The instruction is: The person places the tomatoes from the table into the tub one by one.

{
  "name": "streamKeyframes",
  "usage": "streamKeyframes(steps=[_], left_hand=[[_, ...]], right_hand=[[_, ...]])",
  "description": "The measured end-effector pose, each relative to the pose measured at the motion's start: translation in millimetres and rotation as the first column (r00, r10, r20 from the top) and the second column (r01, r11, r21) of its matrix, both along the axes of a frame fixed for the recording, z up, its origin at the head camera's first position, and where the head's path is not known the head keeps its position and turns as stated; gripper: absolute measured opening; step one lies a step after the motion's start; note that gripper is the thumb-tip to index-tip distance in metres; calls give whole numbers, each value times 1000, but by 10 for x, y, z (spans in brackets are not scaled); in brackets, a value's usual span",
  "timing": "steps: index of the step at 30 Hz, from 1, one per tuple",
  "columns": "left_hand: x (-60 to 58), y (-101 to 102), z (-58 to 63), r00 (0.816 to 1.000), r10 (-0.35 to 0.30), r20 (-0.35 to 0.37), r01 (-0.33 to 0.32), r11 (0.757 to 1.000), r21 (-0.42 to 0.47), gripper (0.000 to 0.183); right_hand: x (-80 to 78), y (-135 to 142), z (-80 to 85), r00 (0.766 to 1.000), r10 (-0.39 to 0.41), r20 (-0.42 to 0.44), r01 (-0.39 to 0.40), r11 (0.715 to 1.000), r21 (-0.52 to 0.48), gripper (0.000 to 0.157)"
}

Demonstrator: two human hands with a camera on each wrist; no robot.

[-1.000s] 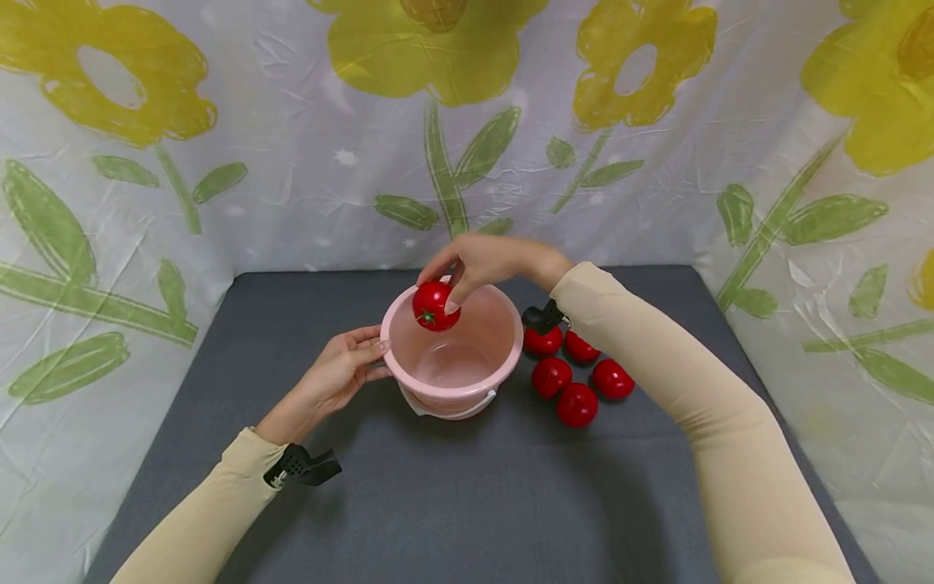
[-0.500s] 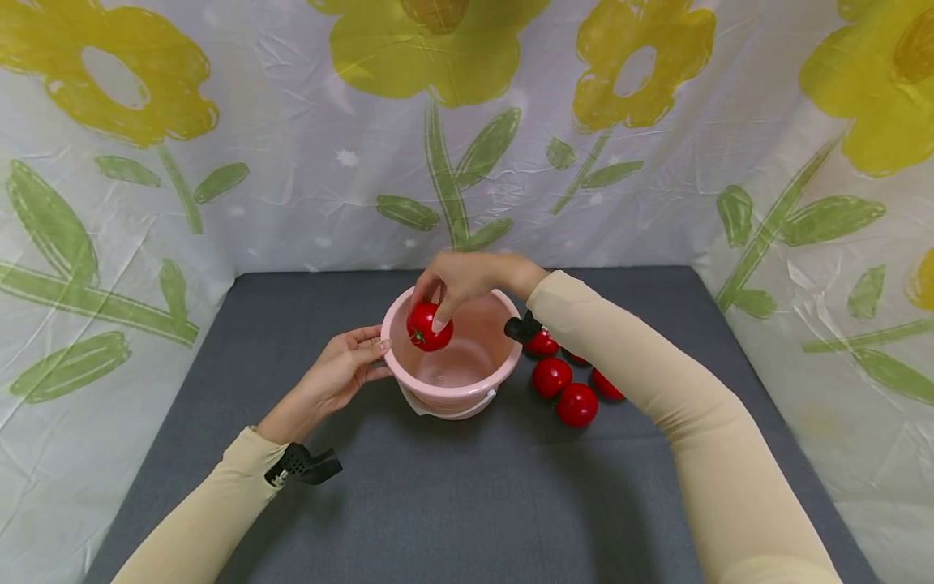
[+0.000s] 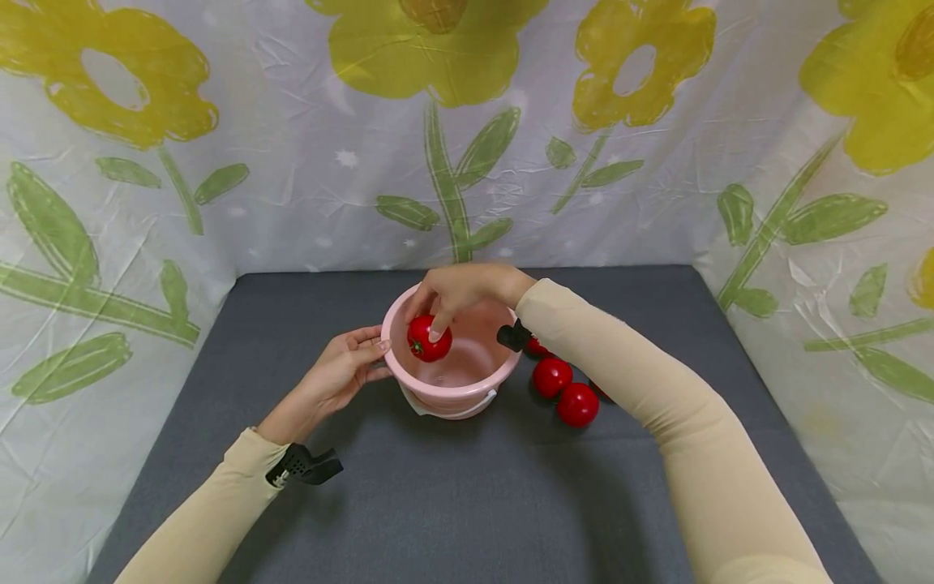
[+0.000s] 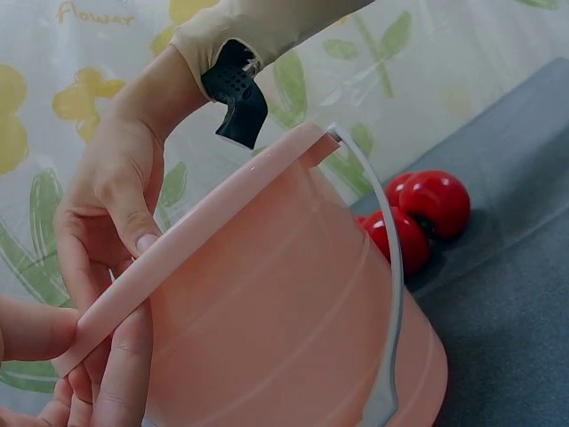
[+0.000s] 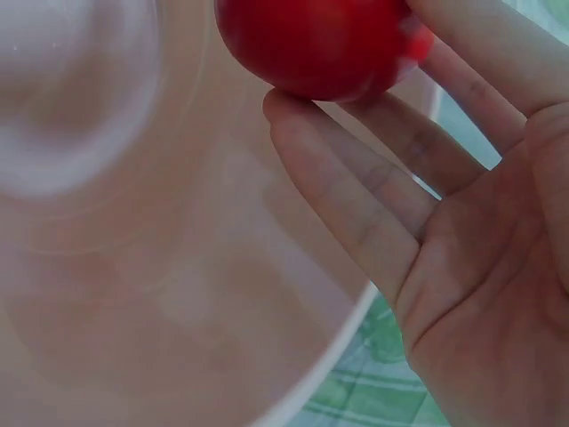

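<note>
A pink bucket [image 3: 456,392] with a white handle [image 4: 386,267] stands on the dark table. At its left rim my left hand [image 3: 339,369] pinches the edge, thumb on top and fingers below, as the left wrist view shows up close. Inside the mouth of the bucket, my right hand [image 3: 467,292] holds a red tomato [image 3: 429,339] between thumb and fingertips, near the left inner wall. In the right wrist view the tomato [image 5: 311,44] sits at the fingertips, over the bucket's pale inside.
Several more red tomatoes [image 3: 577,405] lie grouped on the table right of the bucket, partly hidden under the right forearm. A flower-printed cloth [image 3: 306,162] hangs behind and at both sides of the grey table [image 3: 438,503].
My right hand has lowered the tomato from above the rim down into the bucket, slightly nearer to me. The left hand keeps its place on the rim.
</note>
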State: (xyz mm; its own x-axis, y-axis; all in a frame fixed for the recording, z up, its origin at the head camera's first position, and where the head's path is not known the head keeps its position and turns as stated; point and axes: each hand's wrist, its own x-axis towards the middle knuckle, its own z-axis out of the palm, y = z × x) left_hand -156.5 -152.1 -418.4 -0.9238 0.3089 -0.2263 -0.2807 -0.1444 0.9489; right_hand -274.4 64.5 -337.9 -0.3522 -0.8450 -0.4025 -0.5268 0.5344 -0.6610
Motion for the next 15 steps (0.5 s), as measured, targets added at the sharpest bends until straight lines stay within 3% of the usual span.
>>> streamKeyframes(steps=[15], left_hand=[[-4,-1,-12,1000,-4,7,4,1000,18,53]], right_hand=[[41,-79,-121,999,8,-49,-6,999,32,42]])
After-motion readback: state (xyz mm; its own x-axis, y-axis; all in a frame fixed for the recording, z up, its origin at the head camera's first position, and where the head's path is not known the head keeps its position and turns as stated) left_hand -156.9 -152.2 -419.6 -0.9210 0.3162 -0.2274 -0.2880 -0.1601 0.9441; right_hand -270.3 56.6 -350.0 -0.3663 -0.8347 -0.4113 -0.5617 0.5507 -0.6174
